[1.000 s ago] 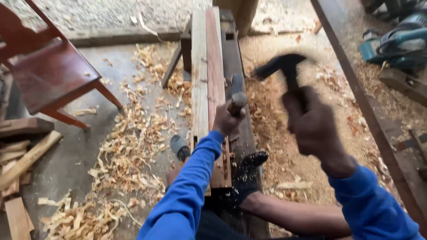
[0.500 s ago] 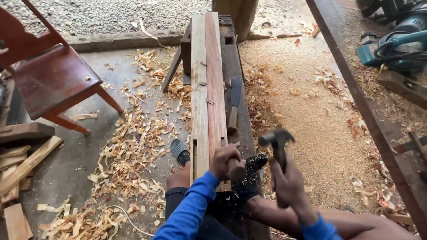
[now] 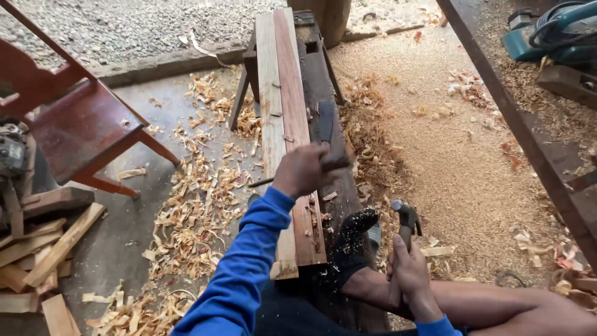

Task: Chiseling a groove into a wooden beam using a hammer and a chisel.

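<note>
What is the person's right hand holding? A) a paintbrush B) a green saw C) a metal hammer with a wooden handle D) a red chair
C: the right hand grips the wooden handle of a metal hammer, held low beside the long wooden plank.

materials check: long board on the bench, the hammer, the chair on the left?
Long board: bare solid wood, pale and reddish strips, unfinished; grain shows. Hammer in the right hand: head looks like dark, dull steel; handle mostly hidden, cannot tell. Chair: wood with glossy reddish-brown varnish or paint, judging by its sheen.
</note>
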